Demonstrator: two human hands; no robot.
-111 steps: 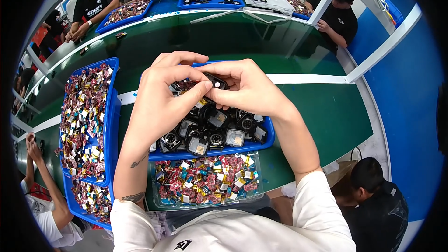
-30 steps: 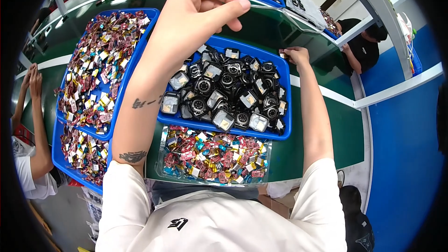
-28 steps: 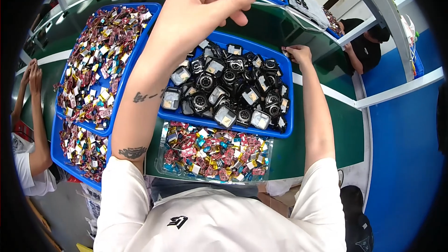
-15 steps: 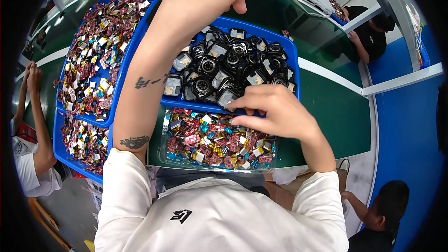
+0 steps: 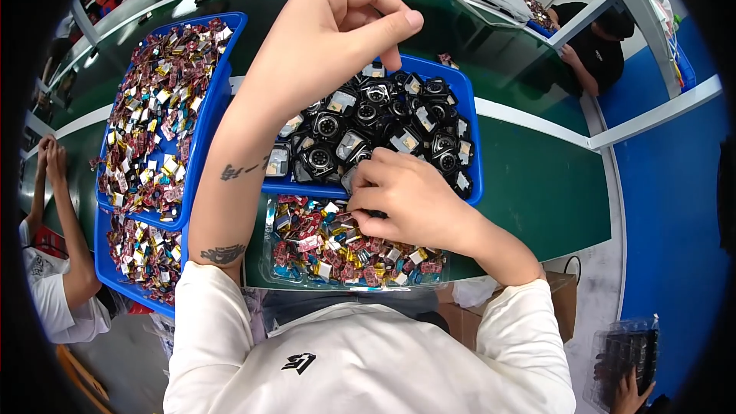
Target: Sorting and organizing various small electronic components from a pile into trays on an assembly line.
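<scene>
My left hand (image 5: 349,27) is raised over the far left part of a blue bin (image 5: 476,134). Its fingers are curled, with thumb and forefinger tips together; whatever may be between them cannot be made out. That bin holds many black watch cases (image 5: 328,126), some face down with a round sensor window showing. My right hand (image 5: 402,198) is at the bin's front edge, above a clear plastic tray (image 5: 268,264) of small red circuit boards with white, yellow and blue parts (image 5: 310,244). Its fingers are bent together beside a watch case, and what they hold is hidden.
Two overlapping blue bins (image 5: 201,155) of similar small parts stand on the green table (image 5: 529,176) to my left. Another person's hands (image 5: 52,157) are beyond them. A white metal frame (image 5: 652,117) crosses at right. At lower right, someone's hand holds a black tray (image 5: 625,356).
My right hand has moved left and curled further. My left hand and the bins now sit lower in the view, apparently from head movement. A black tray has appeared at lower right.
</scene>
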